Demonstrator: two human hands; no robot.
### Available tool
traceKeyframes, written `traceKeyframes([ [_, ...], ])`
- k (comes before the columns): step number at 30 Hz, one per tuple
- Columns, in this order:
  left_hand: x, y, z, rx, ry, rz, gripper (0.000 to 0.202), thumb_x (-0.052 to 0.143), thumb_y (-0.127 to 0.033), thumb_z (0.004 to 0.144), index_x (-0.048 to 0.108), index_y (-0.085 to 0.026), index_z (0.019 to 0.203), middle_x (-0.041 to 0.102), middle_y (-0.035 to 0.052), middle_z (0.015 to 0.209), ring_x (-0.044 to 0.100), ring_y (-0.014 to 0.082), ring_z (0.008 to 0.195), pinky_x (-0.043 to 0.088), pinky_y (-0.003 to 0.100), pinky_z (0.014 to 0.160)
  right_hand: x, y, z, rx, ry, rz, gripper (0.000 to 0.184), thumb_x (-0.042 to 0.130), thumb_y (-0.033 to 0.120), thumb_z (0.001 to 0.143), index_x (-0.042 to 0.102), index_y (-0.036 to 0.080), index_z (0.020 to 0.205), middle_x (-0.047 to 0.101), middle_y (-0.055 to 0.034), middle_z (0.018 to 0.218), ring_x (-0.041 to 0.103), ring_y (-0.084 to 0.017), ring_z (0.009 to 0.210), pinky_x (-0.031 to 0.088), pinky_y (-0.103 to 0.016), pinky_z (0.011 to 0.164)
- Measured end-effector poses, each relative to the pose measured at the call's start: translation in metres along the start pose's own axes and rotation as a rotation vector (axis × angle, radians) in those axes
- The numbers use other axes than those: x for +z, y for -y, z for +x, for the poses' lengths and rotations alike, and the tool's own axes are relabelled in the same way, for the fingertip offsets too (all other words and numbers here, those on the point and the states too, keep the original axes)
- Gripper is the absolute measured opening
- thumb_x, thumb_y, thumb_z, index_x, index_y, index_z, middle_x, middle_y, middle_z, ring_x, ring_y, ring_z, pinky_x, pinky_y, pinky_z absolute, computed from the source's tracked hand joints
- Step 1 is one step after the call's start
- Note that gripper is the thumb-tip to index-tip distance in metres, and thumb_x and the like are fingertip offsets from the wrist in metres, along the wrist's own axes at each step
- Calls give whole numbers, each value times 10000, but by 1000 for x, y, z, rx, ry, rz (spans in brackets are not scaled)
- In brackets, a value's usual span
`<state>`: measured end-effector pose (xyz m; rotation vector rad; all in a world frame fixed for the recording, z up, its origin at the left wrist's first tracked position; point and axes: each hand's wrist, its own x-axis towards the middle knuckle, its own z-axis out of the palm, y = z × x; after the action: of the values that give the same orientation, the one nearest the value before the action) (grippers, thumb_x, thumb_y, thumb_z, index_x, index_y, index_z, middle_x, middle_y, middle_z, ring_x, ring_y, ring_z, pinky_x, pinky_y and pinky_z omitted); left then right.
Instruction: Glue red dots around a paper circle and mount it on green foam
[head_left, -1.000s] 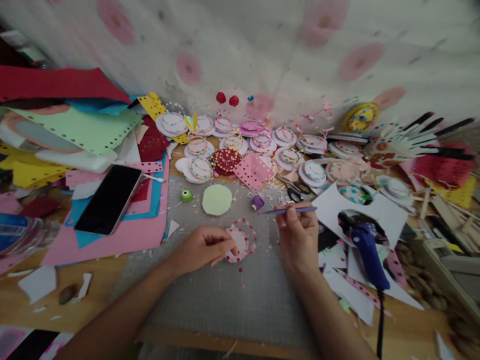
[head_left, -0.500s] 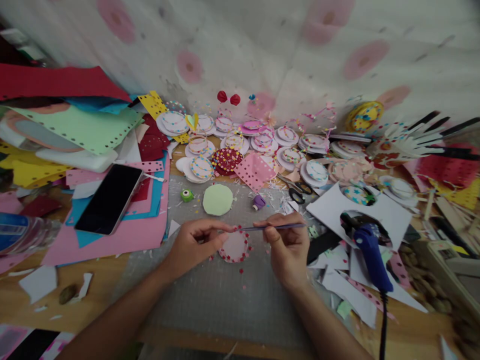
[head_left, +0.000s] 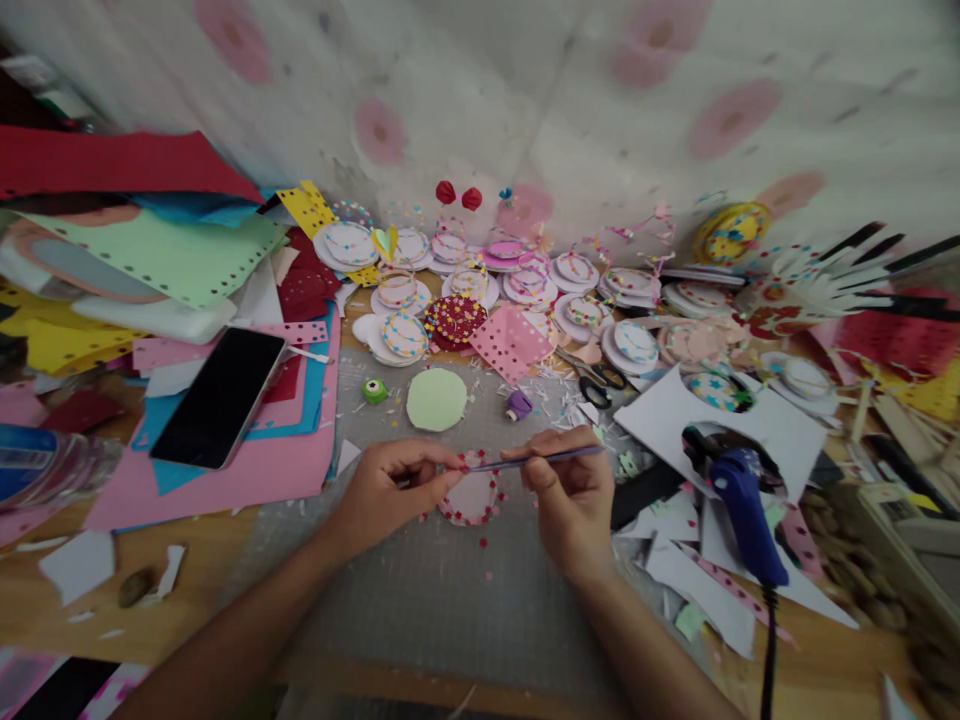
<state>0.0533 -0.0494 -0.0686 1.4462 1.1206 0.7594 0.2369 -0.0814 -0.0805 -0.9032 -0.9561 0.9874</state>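
My right hand (head_left: 571, 495) grips a thin purple stick-like tool (head_left: 551, 457), perhaps tweezers, pointing left. At its tip, the thumb and index finger of my left hand (head_left: 401, 487) pinch together; what lies between them is too small to make out. Just under the tool a round pale pink paper disc (head_left: 471, 495), edged with little red stars, rests on the grey cutting mat (head_left: 420, 610). A loose red star (head_left: 483, 543) lies in front of the disc. Behind my hands are a light green paper disc (head_left: 436, 399), a green punch (head_left: 373, 390) and a purple punch (head_left: 518, 404).
Several decorated paper discs (head_left: 405, 335) crowd the back. Scissors (head_left: 600, 382) lie right of them. A blue glue gun (head_left: 742, 510) sits on white paper scraps at right. At left are a phone (head_left: 217, 398) on coloured sheets and a plastic bottle (head_left: 52, 465).
My right hand has shifted slightly left with the purple tool, bringing its tip closer to my left fingertips. The disc with red stars stays in place.
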Motion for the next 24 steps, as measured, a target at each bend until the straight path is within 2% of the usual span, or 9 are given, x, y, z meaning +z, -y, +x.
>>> traceKeyframes([
  [6,-1,2,-2,-4,-6,-6,156,660,-285,760,737,-159,812,445,-56,458,375,57,415,273,155,414,-1,-1,1,89,-83,43,117,687,263,825,576,229,834,638,20,745,551,-96,564,393,-209,514],
  [10,-4,5,2,8,-75,-21,142,675,-292,749,719,-163,788,417,-63,470,352,57,436,269,160,426,-1,1,6,156,-161,139,176,735,308,774,586,219,802,637,23,709,491,-88,535,367,-217,524],
  [15,-11,5,10,-22,-156,-78,158,636,-313,785,646,-159,750,487,-43,574,364,62,485,262,173,438,-6,2,15,276,-266,276,241,790,318,701,585,213,772,661,22,730,411,-63,504,330,-199,510],
  [18,-13,4,13,-64,-146,-118,185,558,-326,839,572,-167,746,417,-62,549,313,62,456,225,180,418,-9,2,20,314,-281,321,288,804,323,677,552,200,743,640,30,721,362,-48,484,304,-183,481],
  [24,-12,1,14,-44,-65,-147,325,408,-379,931,383,-195,664,312,-78,548,279,74,457,251,186,424,-12,1,23,327,-252,326,343,811,333,661,499,201,717,483,81,601,310,-41,461,281,-168,445],
])
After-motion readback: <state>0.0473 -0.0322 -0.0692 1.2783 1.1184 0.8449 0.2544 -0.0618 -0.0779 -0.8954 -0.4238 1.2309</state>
